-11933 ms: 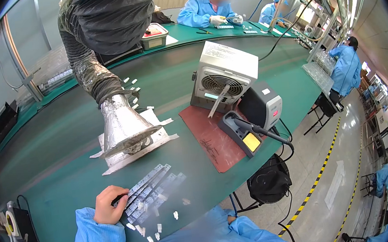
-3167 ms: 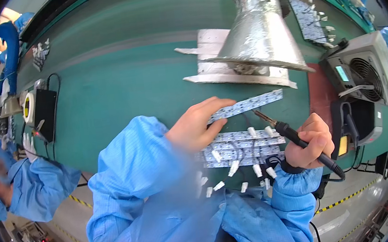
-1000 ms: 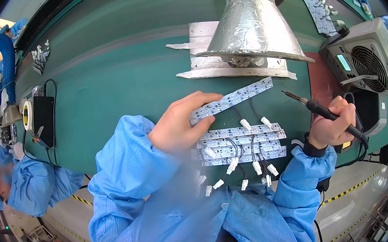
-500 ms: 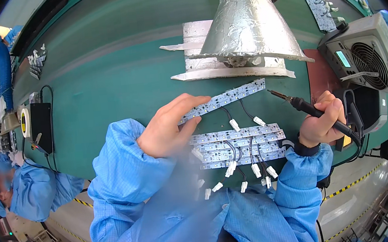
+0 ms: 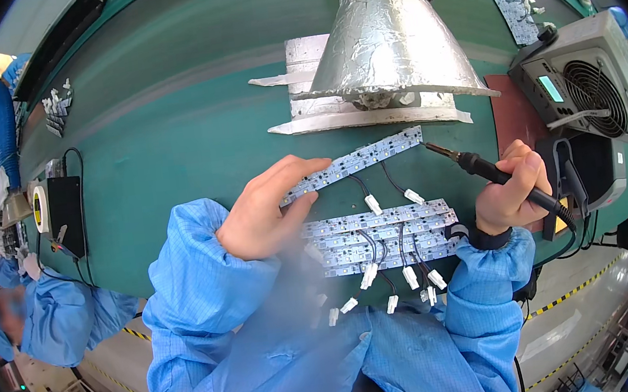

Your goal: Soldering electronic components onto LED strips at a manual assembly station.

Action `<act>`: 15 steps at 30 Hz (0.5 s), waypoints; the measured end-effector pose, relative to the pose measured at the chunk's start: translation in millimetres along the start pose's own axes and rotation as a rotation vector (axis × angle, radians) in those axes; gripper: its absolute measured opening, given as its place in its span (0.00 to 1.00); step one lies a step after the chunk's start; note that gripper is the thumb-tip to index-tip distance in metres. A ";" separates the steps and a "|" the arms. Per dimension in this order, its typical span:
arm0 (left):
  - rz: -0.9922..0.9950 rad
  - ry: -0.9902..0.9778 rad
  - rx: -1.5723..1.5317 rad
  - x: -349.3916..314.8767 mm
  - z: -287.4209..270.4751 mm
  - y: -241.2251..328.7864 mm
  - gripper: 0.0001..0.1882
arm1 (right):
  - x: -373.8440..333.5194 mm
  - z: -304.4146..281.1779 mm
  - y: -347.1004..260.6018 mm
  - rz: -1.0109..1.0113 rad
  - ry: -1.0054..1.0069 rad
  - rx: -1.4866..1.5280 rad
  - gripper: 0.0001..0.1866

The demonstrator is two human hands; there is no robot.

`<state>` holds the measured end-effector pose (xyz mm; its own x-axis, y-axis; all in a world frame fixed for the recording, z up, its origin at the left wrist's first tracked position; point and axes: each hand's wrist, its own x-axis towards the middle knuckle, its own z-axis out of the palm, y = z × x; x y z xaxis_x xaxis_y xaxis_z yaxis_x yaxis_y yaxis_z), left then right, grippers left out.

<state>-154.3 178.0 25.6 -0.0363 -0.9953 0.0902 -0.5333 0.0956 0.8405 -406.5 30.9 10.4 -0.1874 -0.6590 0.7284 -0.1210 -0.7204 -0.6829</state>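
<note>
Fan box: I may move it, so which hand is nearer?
Right: the right hand is lower-left of the fan box in the picture; the left hand is farther left, holding a circuit strip.

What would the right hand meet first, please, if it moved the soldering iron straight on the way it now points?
Probably the circuit strip in the left hand, at its right end; the height of the soldering iron is unclear.

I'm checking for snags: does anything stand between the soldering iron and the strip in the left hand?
Nothing visible does. The soldering iron, in the right hand, points up close at the right end of the strip; its two white plugs lie nearer the person, off that line.
</note>
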 end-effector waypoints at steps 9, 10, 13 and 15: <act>-0.004 -0.017 0.010 0.4 -1.2 1.4 0.22 | -1.1 0.1 -1.0 0.010 -0.017 0.005 0.21; -0.004 -0.018 0.011 0.4 -1.3 1.6 0.22 | -1.1 0.1 -1.1 0.010 -0.016 0.005 0.21; -0.008 -0.021 0.005 0.5 -0.8 0.9 0.22 | -1.6 0.1 0.4 0.000 -0.012 -0.004 0.21; -0.020 -0.024 0.015 1.3 -1.5 2.4 0.22 | -1.4 0.0 1.1 -0.008 -0.005 -0.005 0.22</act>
<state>-154.3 176.9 28.6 -0.0451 -0.9972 0.0602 -0.5469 0.0751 0.8338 -406.5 31.0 8.6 -0.1820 -0.6544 0.7339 -0.1270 -0.7245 -0.6775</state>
